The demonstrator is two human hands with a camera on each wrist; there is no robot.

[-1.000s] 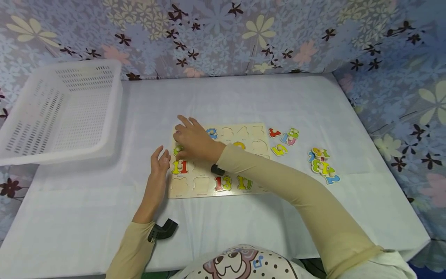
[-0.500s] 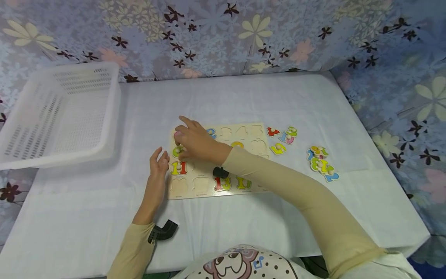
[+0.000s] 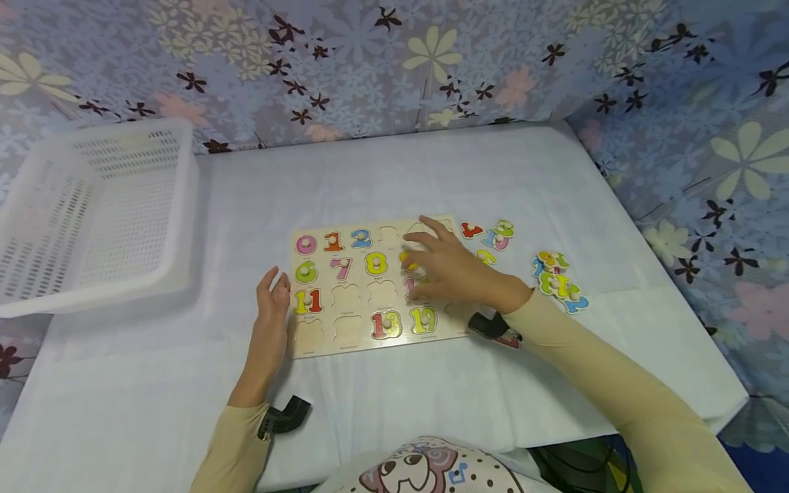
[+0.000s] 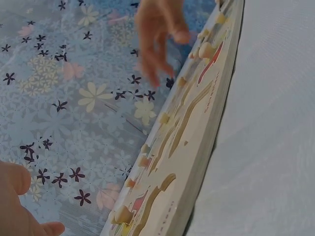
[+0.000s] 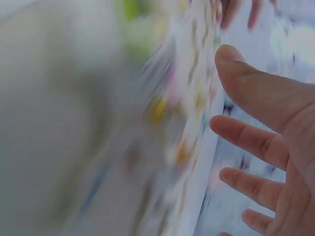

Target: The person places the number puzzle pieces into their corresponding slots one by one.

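A wooden number puzzle board [image 3: 360, 279] lies on the table, with several knobbed pieces in its recesses. The pink 0 piece [image 3: 306, 245] sits in the top left recess, beside the red 1 [image 3: 333, 241] and blue 2 [image 3: 361, 238]. My right hand [image 3: 456, 267] is over the board's right part, fingers spread, partly covering pieces and recesses there. In the right wrist view its fingers [image 5: 251, 137] hold nothing. My left hand [image 3: 271, 305] stands at the board's left edge, fingers loosely bent and holding nothing; whether it touches the edge I cannot tell.
Loose number pieces, among them a red 4 [image 3: 471, 230], lie right of the board. Farther right is a small heap of number pieces [image 3: 557, 281]. A white plastic basket [image 3: 179, 226] stands at the left. A flowered cloth [image 3: 345, 68] hangs behind the table.
My right hand has left the pink 0 piece in the top left recess and moved right across the board, fingers now spread. The left hand stays at the left edge.
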